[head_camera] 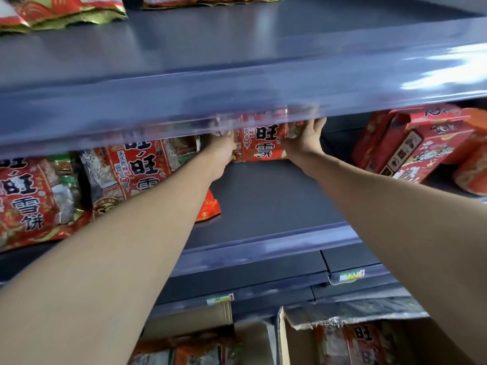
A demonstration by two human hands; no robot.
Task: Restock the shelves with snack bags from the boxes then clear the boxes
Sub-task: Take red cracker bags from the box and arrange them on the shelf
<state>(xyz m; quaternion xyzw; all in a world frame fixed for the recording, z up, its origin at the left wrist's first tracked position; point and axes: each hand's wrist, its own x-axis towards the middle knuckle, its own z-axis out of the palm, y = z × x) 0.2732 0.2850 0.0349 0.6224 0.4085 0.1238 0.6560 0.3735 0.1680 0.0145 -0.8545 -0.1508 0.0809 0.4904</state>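
Note:
A red snack bag point(262, 143) with black characters stands upright at the back of the middle shelf point(263, 206). My left hand point(220, 154) grips its left edge and my right hand point(305, 140) presses its right edge. The bag's top is hidden behind the upper shelf's clear front strip point(237, 106). More of the same red bags point(137, 172) stand in a row to the left. Below, an open cardboard box point(282, 335) holds further snack bags point(355, 343).
Red gift boxes point(416, 146) lie at the right end of the middle shelf. Other bags point(60, 11) rest on the upper shelf. A small red packet point(209, 206) lies beside my left forearm. Price tags point(351, 275) sit on the lower shelf edges.

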